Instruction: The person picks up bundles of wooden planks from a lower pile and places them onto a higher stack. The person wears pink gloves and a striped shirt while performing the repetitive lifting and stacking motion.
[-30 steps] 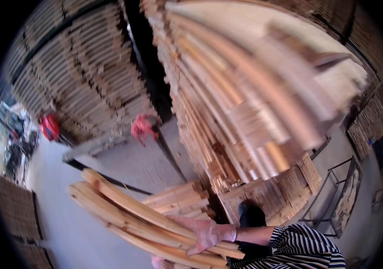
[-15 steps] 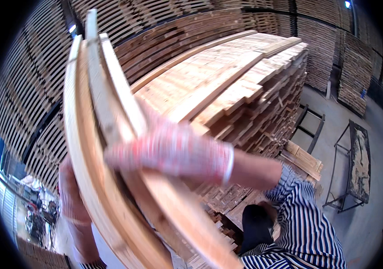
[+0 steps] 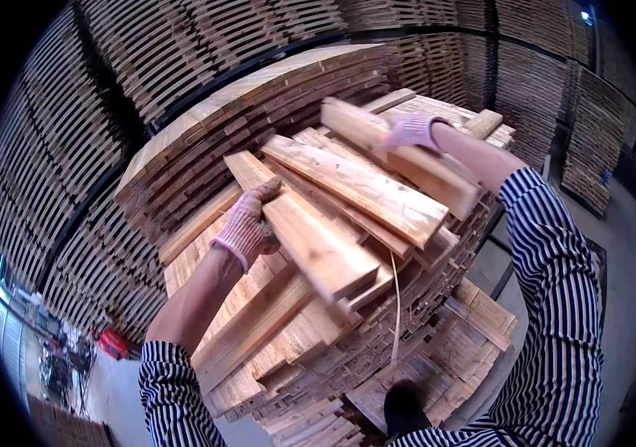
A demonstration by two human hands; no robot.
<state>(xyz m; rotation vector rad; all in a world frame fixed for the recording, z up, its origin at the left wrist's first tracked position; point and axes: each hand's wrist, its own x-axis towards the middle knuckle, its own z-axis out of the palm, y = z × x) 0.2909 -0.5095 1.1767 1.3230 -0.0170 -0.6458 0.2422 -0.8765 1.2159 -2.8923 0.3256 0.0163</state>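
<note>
Several loose pale wooden planks (image 3: 347, 186) lie fanned across the top of a tall plank stack (image 3: 310, 328). My left hand (image 3: 247, 227), in a pink knit glove, grips the left edge of one plank (image 3: 310, 242) near its middle. My right hand (image 3: 411, 130), also gloved, is closed on the far plank (image 3: 437, 175) of the bundle, near its upper end. Both striped sleeves reach in from below.
Taller walls of stacked boards (image 3: 243, 97) rise behind and on both sides. A dark shoe (image 3: 403, 406) shows below the stack. At lower left a doorway (image 3: 12, 313) opens onto daylight with a red object (image 3: 113, 344) on the floor.
The plank bundle, held upright close to the camera half a second ago, now lies down across the top of the stack, with both hands still on it.
</note>
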